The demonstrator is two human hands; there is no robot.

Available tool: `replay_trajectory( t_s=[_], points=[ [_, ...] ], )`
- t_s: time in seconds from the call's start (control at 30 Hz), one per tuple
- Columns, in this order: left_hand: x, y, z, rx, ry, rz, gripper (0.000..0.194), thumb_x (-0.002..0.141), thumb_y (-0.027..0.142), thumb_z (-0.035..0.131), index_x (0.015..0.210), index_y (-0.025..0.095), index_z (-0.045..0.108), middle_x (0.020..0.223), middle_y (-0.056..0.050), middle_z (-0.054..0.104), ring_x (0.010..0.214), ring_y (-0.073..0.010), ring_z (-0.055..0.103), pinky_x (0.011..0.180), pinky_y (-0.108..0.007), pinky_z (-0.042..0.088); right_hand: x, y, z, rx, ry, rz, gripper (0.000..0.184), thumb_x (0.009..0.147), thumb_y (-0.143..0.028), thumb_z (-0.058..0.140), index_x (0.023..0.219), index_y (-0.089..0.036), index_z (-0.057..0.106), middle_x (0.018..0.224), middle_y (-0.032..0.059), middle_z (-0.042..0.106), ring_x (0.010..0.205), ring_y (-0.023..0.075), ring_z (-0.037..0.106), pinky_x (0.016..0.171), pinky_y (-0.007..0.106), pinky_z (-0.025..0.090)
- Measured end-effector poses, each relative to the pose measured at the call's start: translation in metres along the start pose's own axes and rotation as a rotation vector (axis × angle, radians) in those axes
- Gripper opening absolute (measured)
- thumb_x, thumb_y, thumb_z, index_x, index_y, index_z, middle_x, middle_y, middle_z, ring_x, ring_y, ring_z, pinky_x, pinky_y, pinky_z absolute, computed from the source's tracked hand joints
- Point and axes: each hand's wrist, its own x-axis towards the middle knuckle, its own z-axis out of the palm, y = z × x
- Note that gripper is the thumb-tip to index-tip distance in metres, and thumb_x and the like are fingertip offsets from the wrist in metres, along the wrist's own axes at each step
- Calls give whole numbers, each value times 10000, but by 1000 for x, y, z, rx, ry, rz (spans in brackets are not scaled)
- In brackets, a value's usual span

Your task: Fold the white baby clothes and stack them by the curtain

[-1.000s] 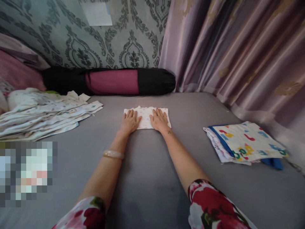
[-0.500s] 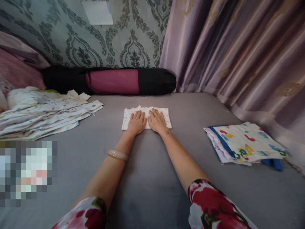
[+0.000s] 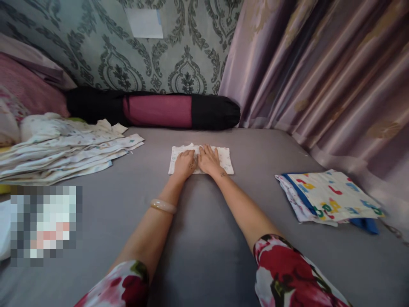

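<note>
A white cloth [image 3: 226, 158] with a small print lies folded into a flat rectangle on the grey sheet. My right hand [image 3: 209, 162] rests palm down on its middle, fingers stretched out and apart. Close beside it, my left hand [image 3: 185, 164] is on the same cloth with its fingers curled in. Its fingertips are hidden, and it appears to grip the fabric. A pale bangle [image 3: 163, 206] circles my left wrist.
Loose printed clothes [image 3: 76, 145] lie in a heap at the left. Folded cloths [image 3: 338, 196] are stacked at the right. A long black and maroon bag [image 3: 159, 111] lies along the wall, beside the curtain [image 3: 287, 64]. A pixelated patch covers the lower left.
My left hand's fingers have gone from spread flat to curled on the cloth. My right hand stays flat. The whole view has shifted slightly, with things now a little further right.
</note>
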Motion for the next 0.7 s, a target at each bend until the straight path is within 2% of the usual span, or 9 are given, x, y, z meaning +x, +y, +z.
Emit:
replay_trajectory(
  t_s=[0.07, 0.17, 0.4, 0.57, 0.7],
  points=[
    [2, -8, -6, -48, 47, -54, 422, 859, 123, 377, 1238, 128, 565, 1226, -135, 646, 1156, -212, 585, 1021, -325, 407, 3, -7, 4, 16, -17, -4, 542, 1003, -351, 270, 1475, -98, 351, 1557, 135, 298, 1450, 254, 203, 1169, 485, 119],
    [3, -25, -10, -97, 110, -165, 430, 865, 128, 367, 1245, 136, 568, 1214, -135, 654, 1125, -216, 604, 985, -323, 434, 3, -12, 13, 13, -22, 5, 559, 1007, -387, 261, 1481, -103, 343, 1565, 130, 279, 1453, 251, 193, 1168, 478, 122],
    [2, -59, -15, -140, 110, -404, 445, 882, 173, 349, 1249, 141, 598, 1195, -152, 667, 1118, -237, 617, 972, -343, 447, 1, -8, 18, -5, -7, -9, 554, 1005, -382, 270, 1485, -115, 336, 1566, 129, 278, 1451, 250, 195, 1165, 480, 122],
    [-1, -64, -20, -126, 100, -480, 417, 889, 185, 365, 1221, 145, 614, 1223, -152, 652, 1145, -238, 597, 981, -353, 439, 7, -14, 11, 2, -70, 1, 561, 1006, -383, 255, 1483, -98, 335, 1569, 151, 258, 1455, 280, 177, 1157, 533, 107],
    [-5, -62, -22, -77, 124, -489, 388, 894, 201, 380, 1194, 160, 622, 1269, -148, 623, 1269, -275, 497, 1067, -452, 356, 12, -28, 10, 23, -50, -56, 564, 1007, -396, 245, 1488, -115, 330, 1576, 143, 244, 1456, 278, 172, 1160, 538, 87]
  ],
)
